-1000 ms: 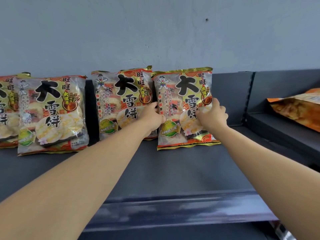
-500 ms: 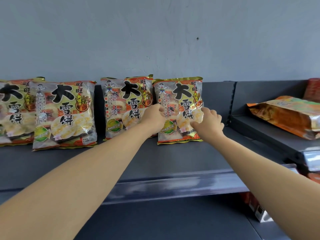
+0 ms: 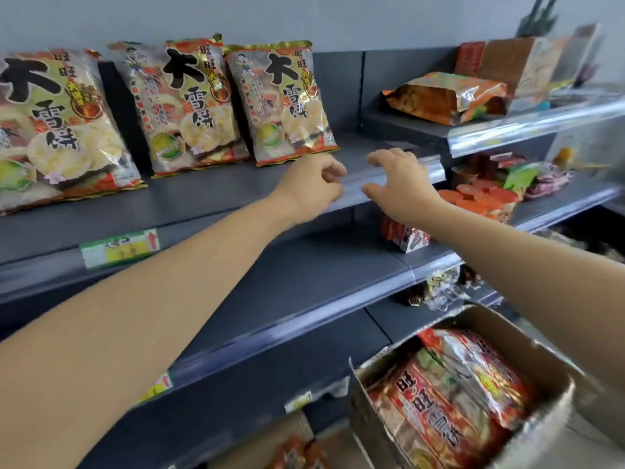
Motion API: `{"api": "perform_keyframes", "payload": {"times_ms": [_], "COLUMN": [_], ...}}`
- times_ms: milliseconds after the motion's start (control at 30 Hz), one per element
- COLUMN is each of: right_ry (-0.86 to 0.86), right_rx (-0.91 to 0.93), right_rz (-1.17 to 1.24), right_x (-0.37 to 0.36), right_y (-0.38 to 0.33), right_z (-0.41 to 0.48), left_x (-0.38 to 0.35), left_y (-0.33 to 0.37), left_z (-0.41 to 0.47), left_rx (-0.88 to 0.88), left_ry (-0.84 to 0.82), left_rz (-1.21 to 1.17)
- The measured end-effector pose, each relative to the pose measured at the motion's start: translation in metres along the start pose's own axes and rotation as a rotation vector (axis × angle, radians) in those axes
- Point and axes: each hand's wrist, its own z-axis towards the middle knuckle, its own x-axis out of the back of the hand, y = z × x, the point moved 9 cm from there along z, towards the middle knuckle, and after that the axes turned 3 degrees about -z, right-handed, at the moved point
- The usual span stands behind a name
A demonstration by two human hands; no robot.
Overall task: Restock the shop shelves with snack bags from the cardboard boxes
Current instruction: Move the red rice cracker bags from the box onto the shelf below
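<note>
Nearest, low on my right, an open cardboard box (image 3: pixel 514 336) holds red snack bags (image 3: pixel 439 401) lying stacked. Above and beyond it, my left hand (image 3: pixel 311 187) and right hand (image 3: pixel 395 181) hover side by side over the front edge of the top shelf (image 3: pixel 203 201). The fingers (image 3: pixel 382 155) of both are loosely curled and hold nothing. Past them, three bags stand in a row on the shelf with their printed fronts facing out. The rightmost bag (image 3: pixel 284 103) is just beyond my left hand, untouched. Farther right, a higher shelf carries an orange bag (image 3: pixel 446 96) lying flat.

The step now, I judge, is to fetch another bag from the box. To do it well, I would lift one bag by both side edges so it does not crumple. I would stand it just to the right of the rightmost bag with its front out and its bottom edge in line with its neighbours. Then I would lean it back so it cannot slide forward.
</note>
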Motion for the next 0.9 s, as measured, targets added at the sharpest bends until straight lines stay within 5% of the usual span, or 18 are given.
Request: {"api": "perform_keyframes", "payload": {"times_ms": [333, 900], "right_ry": [-0.281, -0.786], "right_rx": [-0.304, -0.414], "right_rz": [-0.16, -0.188], "right_x": [-0.036, -0.146], "right_y": [0.131, 0.348], "right_z": [-0.14, -0.194], "left_x": [-0.167, -0.401], "left_y": [-0.024, -0.075], "left_z": [-0.092, -0.088], "left_rx": [0.218, 0.675], "left_ry": [-0.4, -0.567], "left_rz": [-0.178, -0.206]}}
